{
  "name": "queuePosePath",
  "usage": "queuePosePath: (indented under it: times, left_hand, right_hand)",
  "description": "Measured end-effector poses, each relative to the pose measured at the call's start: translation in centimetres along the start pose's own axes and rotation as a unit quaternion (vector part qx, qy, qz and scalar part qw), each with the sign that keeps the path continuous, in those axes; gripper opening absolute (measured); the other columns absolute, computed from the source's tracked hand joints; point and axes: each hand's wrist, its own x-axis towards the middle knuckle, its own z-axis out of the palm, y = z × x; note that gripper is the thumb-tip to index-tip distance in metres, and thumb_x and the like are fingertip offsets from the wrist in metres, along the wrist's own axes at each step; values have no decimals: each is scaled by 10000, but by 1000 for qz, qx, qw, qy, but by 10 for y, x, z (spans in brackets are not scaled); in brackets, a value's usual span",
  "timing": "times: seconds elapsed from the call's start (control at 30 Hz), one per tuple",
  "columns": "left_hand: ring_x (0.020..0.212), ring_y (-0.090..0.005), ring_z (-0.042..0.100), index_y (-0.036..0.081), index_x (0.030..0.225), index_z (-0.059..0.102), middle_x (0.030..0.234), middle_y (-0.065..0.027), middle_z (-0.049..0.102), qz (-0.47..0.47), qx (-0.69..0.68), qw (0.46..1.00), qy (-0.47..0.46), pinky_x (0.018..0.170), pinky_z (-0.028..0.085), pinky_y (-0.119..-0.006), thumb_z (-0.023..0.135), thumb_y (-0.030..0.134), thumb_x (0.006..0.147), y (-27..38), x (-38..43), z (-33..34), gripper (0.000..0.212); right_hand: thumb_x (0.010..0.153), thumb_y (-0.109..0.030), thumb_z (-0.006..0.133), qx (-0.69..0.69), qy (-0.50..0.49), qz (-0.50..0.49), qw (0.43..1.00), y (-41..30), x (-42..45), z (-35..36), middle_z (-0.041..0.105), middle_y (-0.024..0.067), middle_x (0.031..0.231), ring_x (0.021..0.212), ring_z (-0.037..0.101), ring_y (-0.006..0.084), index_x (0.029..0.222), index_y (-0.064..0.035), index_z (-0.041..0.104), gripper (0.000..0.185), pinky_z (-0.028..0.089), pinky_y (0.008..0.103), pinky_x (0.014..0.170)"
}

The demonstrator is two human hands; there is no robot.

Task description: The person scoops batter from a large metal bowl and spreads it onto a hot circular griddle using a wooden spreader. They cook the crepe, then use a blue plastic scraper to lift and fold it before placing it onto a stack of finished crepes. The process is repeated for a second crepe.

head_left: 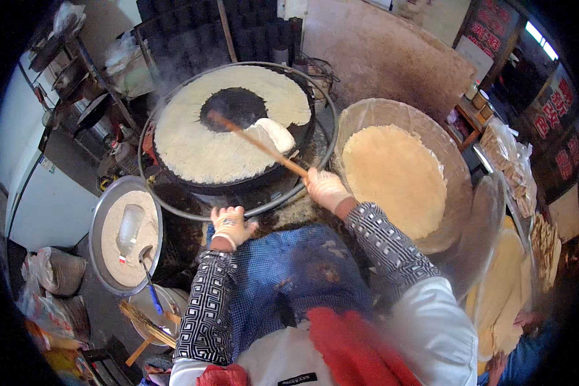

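A round black griddle [234, 101] carries a wide ring of pale batter [183, 140] around a bare dark centre. On its right side sits a soft white lump of dough or batter [276, 135]. My right hand [327, 187], in a pale glove, grips a wooden stick [270, 150] that slants over the griddle, its far end blurred above the bare centre. A large metal ring [334, 130] encircles the griddle. My left hand [231, 226], also gloved, has its fingers curled over the ring's near edge, thumb apart; the fingertips are hidden.
Right of the griddle, a plastic-lined round basket [456, 193] holds thin flatbread [393, 178]. At left, a metal basin [96, 241] contains flour-like powder, a clear container and a blue-handled ladle [149, 280]. A straw brush [140, 318] lies over a bucket [142, 301]. Another person's hand [497, 364] is near stacked sheets [499, 289].
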Motion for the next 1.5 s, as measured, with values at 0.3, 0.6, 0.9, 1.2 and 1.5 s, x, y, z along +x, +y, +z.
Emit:
queuePosePath:
  times: [0.3,0.6,0.9,1.2,1.5]
  left_hand:
    - [1190,-355,526,63,1180,572,1197,-165,603,-2,-37,998,-60,1071,297,-520,715,554,757,41,19,0,664]
    - [1154,-326,561,121,1063,658,1110,-112,664,-27,-33,998,-38,1082,276,-526,684,490,808,-2,3,-5,450]
    - [1308,-281,449,144,1267,601,1306,-80,579,-110,46,991,-63,1153,128,-629,717,413,796,-59,-11,-29,554]
    - [1392,-338,332,32,1387,443,1440,-162,436,55,-42,983,171,1155,173,-547,676,328,788,32,-42,-14,707]
    - [1192,-351,523,50,1173,582,1173,-171,613,7,-57,997,-46,1093,296,-510,691,499,802,62,21,-5,593]
  right_hand:
    - [964,-315,496,7,-26,49,998,-4,11,-20,699,240,932,925,683,388,1053,-2,616,347,529,495,835]
    - [981,-342,488,-2,15,31,999,13,11,-13,687,231,895,877,664,421,1065,-24,584,343,520,512,793]
    - [972,-329,519,3,-15,26,1000,-4,2,-25,694,243,948,926,671,402,1042,-23,624,330,527,499,826]
    - [954,-306,542,27,-95,-31,995,30,-115,-27,666,263,821,813,657,436,963,-40,560,267,503,571,732]
    - [965,-323,523,-36,13,-13,999,32,-25,3,669,264,834,811,654,447,1033,-27,544,304,505,563,727]
